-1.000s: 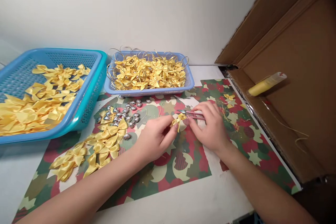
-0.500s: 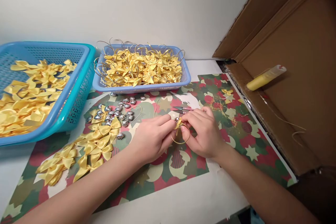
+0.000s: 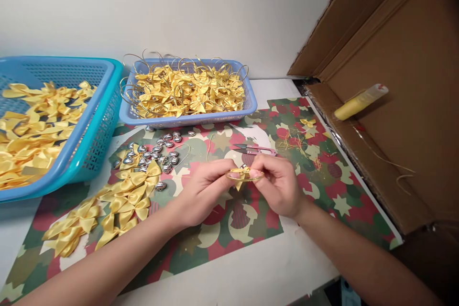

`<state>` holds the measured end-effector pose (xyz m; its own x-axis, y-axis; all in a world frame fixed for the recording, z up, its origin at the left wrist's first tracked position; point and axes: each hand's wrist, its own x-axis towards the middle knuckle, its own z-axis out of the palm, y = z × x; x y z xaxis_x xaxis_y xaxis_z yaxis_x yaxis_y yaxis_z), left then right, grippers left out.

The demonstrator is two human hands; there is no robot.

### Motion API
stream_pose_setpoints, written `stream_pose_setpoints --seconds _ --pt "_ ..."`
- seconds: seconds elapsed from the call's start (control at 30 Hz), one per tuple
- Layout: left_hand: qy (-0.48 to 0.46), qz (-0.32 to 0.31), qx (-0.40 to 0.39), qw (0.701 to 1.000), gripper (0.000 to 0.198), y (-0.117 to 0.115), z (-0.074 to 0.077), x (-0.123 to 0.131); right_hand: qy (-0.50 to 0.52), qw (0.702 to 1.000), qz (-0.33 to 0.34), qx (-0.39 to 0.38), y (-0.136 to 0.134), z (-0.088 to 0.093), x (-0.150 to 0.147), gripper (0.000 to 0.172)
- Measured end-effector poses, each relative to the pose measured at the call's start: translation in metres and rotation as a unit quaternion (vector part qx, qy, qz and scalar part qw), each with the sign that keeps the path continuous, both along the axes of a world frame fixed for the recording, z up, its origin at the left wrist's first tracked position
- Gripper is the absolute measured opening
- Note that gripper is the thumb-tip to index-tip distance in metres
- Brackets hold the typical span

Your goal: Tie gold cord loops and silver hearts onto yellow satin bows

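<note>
Between my two hands is a yellow ribbon bow [image 3: 238,184] with a gold cord loop [image 3: 247,180] and a silver bell [image 3: 244,166] at its far side. My left hand [image 3: 202,190] pinches the bow's left side between thumb and fingers. My right hand [image 3: 281,185] pinches its right side, thumb over the loop. Fingers cover part of the bow. Left of my left hand lie loose silver bells [image 3: 157,149], some heart-like in shape, and a pile of yellow bows [image 3: 124,196]. Thread snips [image 3: 260,150] with pink handles lie just beyond my right hand.
A blue basket [image 3: 188,121] at the back holds finished-looking bows with gold loops. Stacked baskets [image 3: 81,148] at left hold more bows. Thread scraps [image 3: 294,141] lie at right, beside a cardboard wall [image 3: 401,57] with a yellow-filled tube [image 3: 358,103]. Patterned paper [image 3: 215,236] covers the table.
The bow and its loop have turned from facing me to nearly edge-on. My right hand has drawn back slightly, showing more of the snips. The view has shifted a little.
</note>
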<state>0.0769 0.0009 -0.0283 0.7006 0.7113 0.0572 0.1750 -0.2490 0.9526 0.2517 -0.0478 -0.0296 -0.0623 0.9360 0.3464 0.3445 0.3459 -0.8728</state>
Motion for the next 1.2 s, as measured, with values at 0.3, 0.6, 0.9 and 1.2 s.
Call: stream_pose_setpoints --seconds 0.3,0.6,0.9,1.2 --pt "0.021 0.149 0.302 0.941 0.03 -0.009 0.004 -0.002 -0.086 0.993 -0.057 0.066 -0.001 -0.003 -0.002 0.025" --pt "0.18 0.139 0.48 0.847 0.021 -0.011 0.007 -0.002 -0.229 0.956 -0.09 0.162 0.0 -0.01 -0.006 0.024" --pt "0.226 0.123 0.542 0.8 0.022 -0.016 0.021 -0.004 -0.289 0.936 -0.109 0.171 -0.001 -0.015 -0.008 0.025" --pt "0.281 0.111 0.446 0.842 0.025 -0.01 0.016 -0.004 -0.291 0.933 -0.11 0.182 -0.001 -0.017 -0.009 0.022"
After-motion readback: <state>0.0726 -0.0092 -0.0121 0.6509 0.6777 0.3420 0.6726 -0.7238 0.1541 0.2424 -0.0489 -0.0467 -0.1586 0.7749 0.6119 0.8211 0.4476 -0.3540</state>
